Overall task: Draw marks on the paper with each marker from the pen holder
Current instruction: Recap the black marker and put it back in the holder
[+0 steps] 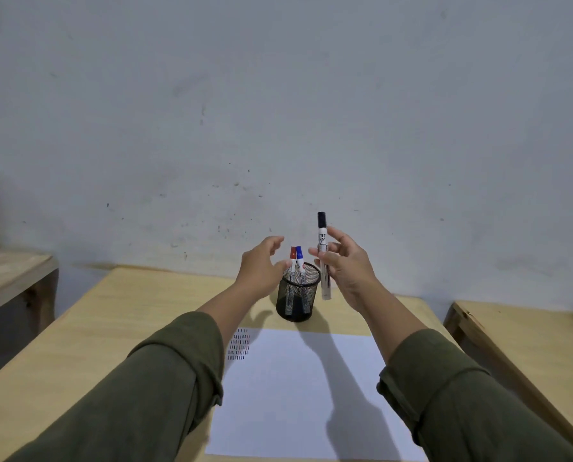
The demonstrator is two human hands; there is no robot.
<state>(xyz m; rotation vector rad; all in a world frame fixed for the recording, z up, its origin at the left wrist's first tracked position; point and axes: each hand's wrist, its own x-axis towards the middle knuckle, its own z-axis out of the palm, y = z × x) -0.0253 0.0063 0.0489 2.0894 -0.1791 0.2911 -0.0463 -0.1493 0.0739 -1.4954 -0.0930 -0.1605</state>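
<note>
A black mesh pen holder (298, 296) stands on the wooden table beyond a white sheet of paper (308, 391). Inside it stand a red-capped marker (292, 258) and a blue-capped marker (299, 258). My right hand (346, 266) holds a black-capped marker (323, 255) upright, just right of the holder and above the table. My left hand (262, 266) hovers with spread fingers at the holder's left rim, holding nothing. Rows of short red, blue and black strokes (239, 344) fill the paper's upper left corner.
The light wooden table (112, 328) ends at a grey wall behind the holder. A second wooden table (525, 345) stands to the right across a narrow gap. A wooden bench (8, 271) sits at the left.
</note>
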